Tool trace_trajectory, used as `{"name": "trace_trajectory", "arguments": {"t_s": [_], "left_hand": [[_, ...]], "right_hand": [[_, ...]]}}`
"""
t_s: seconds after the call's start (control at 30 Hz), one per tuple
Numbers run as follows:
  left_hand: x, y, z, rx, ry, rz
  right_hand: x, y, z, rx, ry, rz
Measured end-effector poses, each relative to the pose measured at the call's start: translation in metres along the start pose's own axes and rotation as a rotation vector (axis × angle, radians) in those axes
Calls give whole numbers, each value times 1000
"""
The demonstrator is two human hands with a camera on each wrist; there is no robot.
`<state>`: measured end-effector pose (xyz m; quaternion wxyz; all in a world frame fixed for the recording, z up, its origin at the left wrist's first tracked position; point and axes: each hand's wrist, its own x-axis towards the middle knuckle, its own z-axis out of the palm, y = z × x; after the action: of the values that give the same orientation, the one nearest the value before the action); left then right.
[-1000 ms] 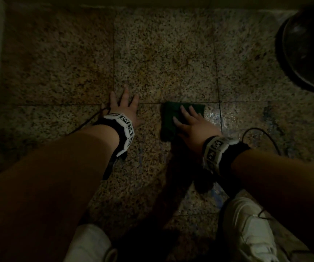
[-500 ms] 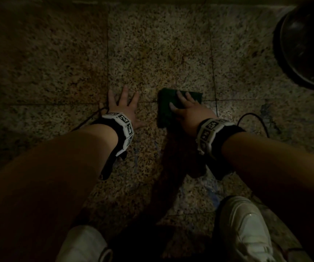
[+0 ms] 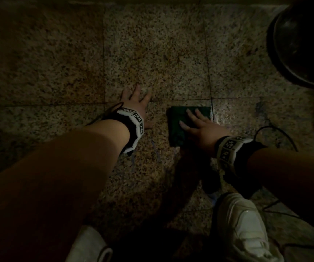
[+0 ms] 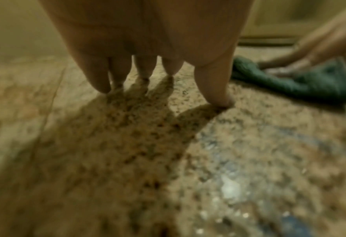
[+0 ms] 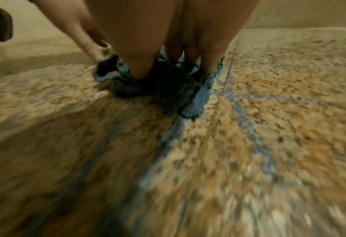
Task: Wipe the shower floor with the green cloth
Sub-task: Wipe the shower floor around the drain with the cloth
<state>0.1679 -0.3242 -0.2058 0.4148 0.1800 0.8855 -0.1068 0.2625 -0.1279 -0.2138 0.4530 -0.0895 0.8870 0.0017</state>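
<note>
Green cloth [image 3: 182, 125] lies flat on the speckled granite shower floor [image 3: 152, 53], folded into a rough rectangle, its far edge just short of a grout line and its right edge close beside another. The right hand [image 3: 201, 127] rests on top of the cloth, palm down, its fingers [image 3: 192, 115] straight and slightly spread, pressing the cloth to the floor rather than curling round it; the right wrist view shows the fingertips sunk into the bunched fabric [image 5: 168, 83]. Just left of the cloth, apart from it, the left hand [image 3: 137, 103] is planted flat on bare floor with its fingers [image 4: 99, 77] straight and spread, holding nothing; in the left wrist view the thumb tip touches the stone, and the cloth [image 4: 289, 80] shows off to the side under the other hand [image 4: 310, 52]. Floor right of the cloth and nearer than it glistens wet, with faint bluish streaks. Both wrists wear black bands with white marker blocks. A dark round basin [image 3: 303, 40] stands well beyond the cloth and to its right. White shoes [image 3: 243, 229] sit on the near side of the cloth, with a thin black cable [image 3: 277, 129] looping over the floor right of the cloth.
</note>
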Motion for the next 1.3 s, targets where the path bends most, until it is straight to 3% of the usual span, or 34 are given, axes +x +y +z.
{"name": "trace_trajectory", "arguments": {"t_s": [0.17, 0.27, 0.4, 0.67, 0.8, 1.03, 1.3], "left_hand": [[8, 2, -2, -12, -68, -34], [10, 1, -1, -11, -79, -24], [10, 0, -1, 17, -61, -11], [19, -1, 6, 7, -53, -34], [16, 0, 3, 30, -55, -32], [7, 5, -1, 147, -61, -9], [19, 0, 8, 40, -34, -31]], "right_hand": [[20, 7, -12, 73, 70, -2], [39, 5, -33, 180, 120, 77], [43, 9, -35, 187, 129, 75], [-5, 11, 9, 5, -16, 109], [-6, 11, 9, 11, -36, 98], [15, 25, -24, 70, 50, 73], [34, 29, -38, 190, 117, 127]]}}
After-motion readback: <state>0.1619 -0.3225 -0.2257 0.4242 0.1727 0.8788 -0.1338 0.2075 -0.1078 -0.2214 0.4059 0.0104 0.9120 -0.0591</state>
